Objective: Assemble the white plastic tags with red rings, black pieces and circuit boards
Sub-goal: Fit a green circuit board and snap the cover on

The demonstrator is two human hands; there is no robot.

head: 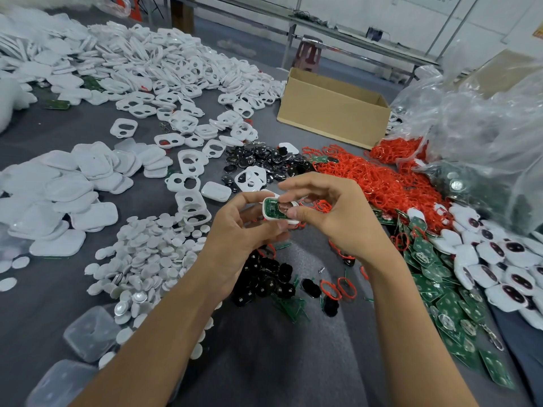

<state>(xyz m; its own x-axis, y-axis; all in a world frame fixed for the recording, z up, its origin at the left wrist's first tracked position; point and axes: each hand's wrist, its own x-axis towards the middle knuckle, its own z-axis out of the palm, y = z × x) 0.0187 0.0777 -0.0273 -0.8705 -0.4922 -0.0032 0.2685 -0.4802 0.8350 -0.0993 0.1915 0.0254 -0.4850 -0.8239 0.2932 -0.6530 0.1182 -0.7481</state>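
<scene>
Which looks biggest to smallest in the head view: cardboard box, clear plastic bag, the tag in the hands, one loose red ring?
1. clear plastic bag
2. cardboard box, farther away
3. tag, partly covered
4. loose red ring

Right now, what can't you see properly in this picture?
Head view only:
- Cardboard box: its near wall hides what's inside.
- White tag: the right hand covers its right end, so what's fitted there is unclear.
- Plastic bag: crinkled film blurs its contents.
- Clear container: cut off by the bottom edge.
</scene>
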